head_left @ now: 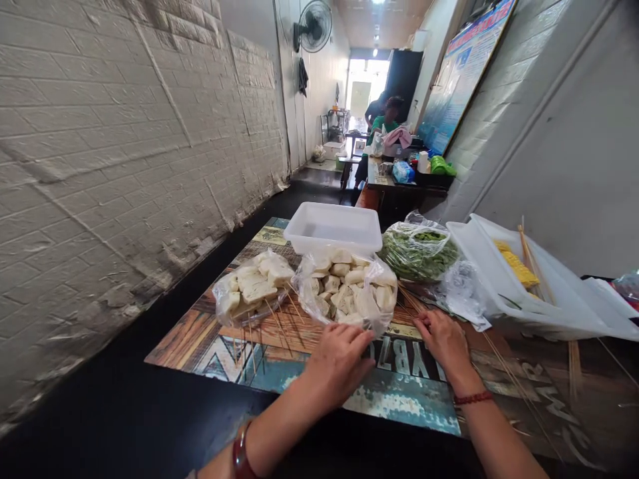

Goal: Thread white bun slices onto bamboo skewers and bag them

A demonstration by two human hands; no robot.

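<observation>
On the table (184, 332), pale chunks (345, 296) are bagged beside the left hand (340, 352); probably soft, best held by thick sides. Apart, the right hand (443, 338) is placed near skewers (412, 301); neither grip can be told.

Left hand (339, 356) and right hand (444, 338) reach forward, apart, backs upward.
The bare left forearm (287, 414) slants forward and to the right; its fingers are bent and close together, the thumb set apart. The bare right forearm (499, 439) slants forward and to the left, fingers curled, thumb near the forefinger; whether they pinch cannot be told.
</observation>
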